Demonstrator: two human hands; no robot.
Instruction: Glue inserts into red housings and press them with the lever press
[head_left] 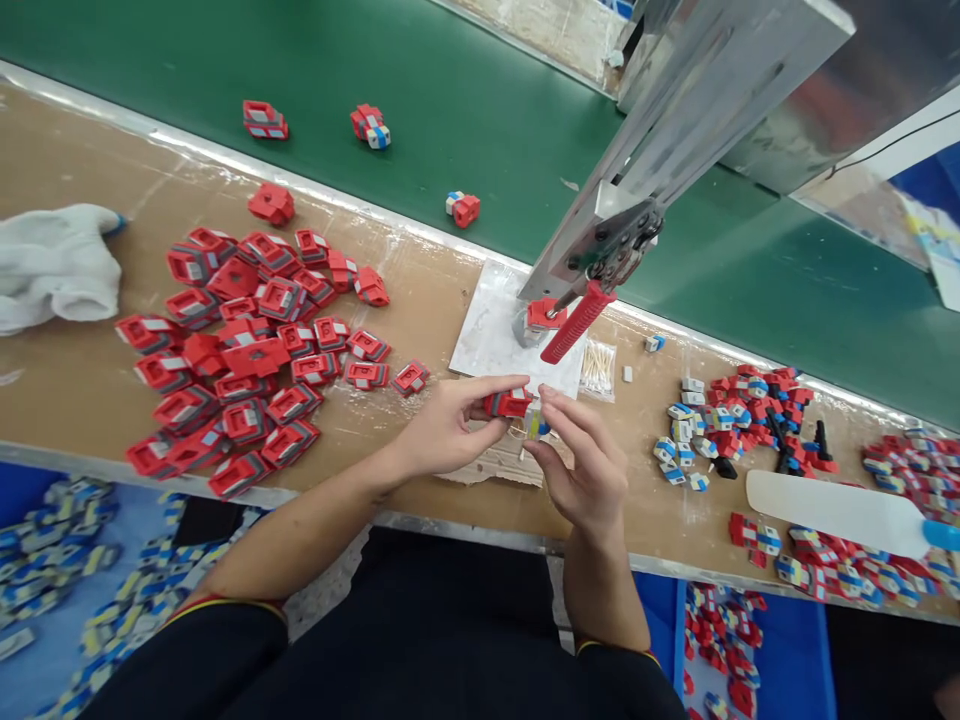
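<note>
My left hand (pixel 452 425) is closed on a red plastic toy part (pixel 508 403) with grey trim, held between thumb and fingers above the front of the bench. Close to the part's right end, my right hand (pixel 581 455) has its thumb and fingers bent together. A small yellow-and-blue item (pixel 535 424) shows between those fingertips; I cannot tell its kind or whether it is gripped. Behind the hands stands a press with a red lever handle (pixel 579 322). Another red part (pixel 546 313) sits in its fixture, on a white plate (pixel 484 325).
Red parts (pixel 247 355) are heaped left of my hands, near a white glove (pixel 56 265). Cotton swabs (pixel 598 367) lie by the plate. Red, white and blue pieces (pixel 739 415) and a white blade-like tool (pixel 836 508) lie right. Several pieces rest on the green belt (pixel 315 60).
</note>
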